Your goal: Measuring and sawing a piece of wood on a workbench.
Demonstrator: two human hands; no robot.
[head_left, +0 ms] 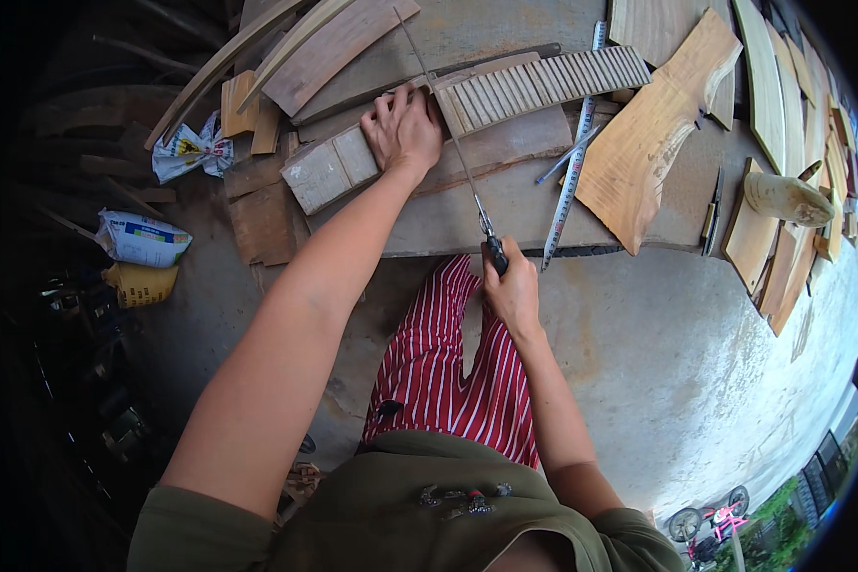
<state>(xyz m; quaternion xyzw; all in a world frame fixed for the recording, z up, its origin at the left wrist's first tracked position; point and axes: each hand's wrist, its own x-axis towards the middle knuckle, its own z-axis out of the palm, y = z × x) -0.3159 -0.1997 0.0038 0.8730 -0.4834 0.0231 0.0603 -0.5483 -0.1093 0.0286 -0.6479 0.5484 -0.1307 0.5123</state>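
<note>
Your left hand (405,129) lies flat, fingers spread, pressing the grooved wooden strip (467,105) down at upper centre of the frame. It holds by pressure, not a closed grasp. Your right hand (512,291) is closed around the dark handle of a thin saw (453,143). The blade runs up and left, crossing the strip just right of your left fingers. The strip lies on a grey slab (505,205) whose near edge sits just above your right hand. A tape measure (570,167) lies just right of the blade. A curved tan board (648,138) crowds the right side. Open concrete floor (696,353) fills the lower right.
</note>
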